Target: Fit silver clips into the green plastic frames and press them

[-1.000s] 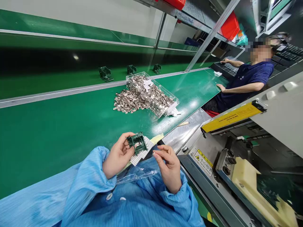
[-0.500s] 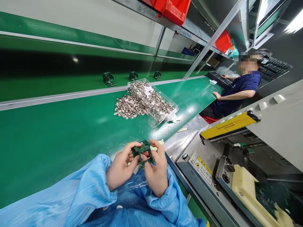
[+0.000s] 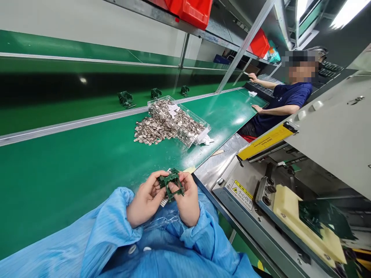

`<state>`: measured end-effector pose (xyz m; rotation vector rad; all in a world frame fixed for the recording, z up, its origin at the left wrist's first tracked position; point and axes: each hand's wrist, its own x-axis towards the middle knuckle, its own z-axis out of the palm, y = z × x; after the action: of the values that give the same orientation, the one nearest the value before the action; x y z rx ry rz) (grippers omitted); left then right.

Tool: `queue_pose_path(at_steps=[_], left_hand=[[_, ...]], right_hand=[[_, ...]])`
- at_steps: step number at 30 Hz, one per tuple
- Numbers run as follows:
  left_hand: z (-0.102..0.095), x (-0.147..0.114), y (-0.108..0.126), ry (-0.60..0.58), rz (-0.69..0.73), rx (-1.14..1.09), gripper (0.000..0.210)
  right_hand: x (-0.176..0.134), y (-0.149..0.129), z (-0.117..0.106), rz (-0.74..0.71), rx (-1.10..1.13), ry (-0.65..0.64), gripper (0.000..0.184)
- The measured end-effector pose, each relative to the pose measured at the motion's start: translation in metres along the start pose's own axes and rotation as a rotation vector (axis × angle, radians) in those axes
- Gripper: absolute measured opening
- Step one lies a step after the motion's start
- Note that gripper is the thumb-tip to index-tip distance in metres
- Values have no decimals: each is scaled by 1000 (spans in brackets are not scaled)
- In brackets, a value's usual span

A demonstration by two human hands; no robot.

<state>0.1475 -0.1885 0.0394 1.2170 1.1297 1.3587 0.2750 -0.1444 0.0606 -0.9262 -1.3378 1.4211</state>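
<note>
Between my two hands, over the near edge of the green bench, is a dark green circuit-board assembly (image 3: pixel 173 180) with an open, frame-like shape. My left hand (image 3: pixel 146 199) grips its left side, thumb in front and fingers behind. At its right side my right hand (image 3: pixel 188 200) holds it, with the thumb reaching into the frame's opening. A pale ribbed strip (image 3: pixel 164 201) and clear plastic film (image 3: pixel 162 218) show just below the hands. Farther up the bench, a clear plastic box (image 3: pixel 199 135) full of small silvery metal pieces lies beside a loose heap (image 3: pixel 152 129) of the same pieces.
Several similar green assemblies (image 3: pixel 126 99) stand along the back of the green bench (image 3: pixel 72 166). On my right is a machine with a hand-injury warning label (image 3: pixel 242 195) and a cream fixture (image 3: pixel 292 216). A co-worker (image 3: pixel 285 104) sits beyond it. Red bins (image 3: pixel 191 13) rest overhead.
My view has shifted slightly, so the scene sits farther left. My right thumb and fingers have moved on the board assembly, still held in both hands. The co-worker's far hand has risen.
</note>
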Motion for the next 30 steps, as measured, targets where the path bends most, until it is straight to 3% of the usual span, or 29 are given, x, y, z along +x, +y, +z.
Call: queue_pose_path(at_steps=[3, 7, 10, 13, 15, 16, 20, 22, 24, 26, 28, 30], left_hand=[[0, 3, 8, 0, -24, -65, 34], [4, 5, 22, -69, -86, -5, 37], [14, 9, 42, -266, -108, 118, 38], [35, 34, 69, -572, -151, 106, 52], [62, 62, 87, -742, -131, 119, 57], [81, 76, 94, -791, -73, 153, 55], [184, 113, 103, -808, 389, 343, 51], [236, 118, 98, -817, 534, 404, 63], [278, 117, 91, -834, 537, 424, 72], [303, 114, 88, -820, 459, 392, 75], [308, 111, 89, -754, 352, 304, 76], [292, 110, 95, -688, 251, 195, 81]], right_hand=[[-2, 1, -16, -60, 10, -100, 27], [-8, -12, -47, -259, -209, -256, 64], [-21, -33, -71, -393, -332, -199, 68], [-43, -58, -103, -511, -357, -108, 67], [-62, -72, -132, -559, -366, 31, 68], [-73, -78, -148, -583, -368, 176, 68], [-114, -91, -218, -747, -374, 1062, 62], [-128, -94, -249, -755, -418, 1340, 61], [-137, -97, -272, -662, -487, 1405, 62], [-140, -99, -285, -570, -549, 1350, 63], [-138, -102, -292, -519, -598, 1269, 64], [-130, -107, -296, -487, -673, 1187, 65]])
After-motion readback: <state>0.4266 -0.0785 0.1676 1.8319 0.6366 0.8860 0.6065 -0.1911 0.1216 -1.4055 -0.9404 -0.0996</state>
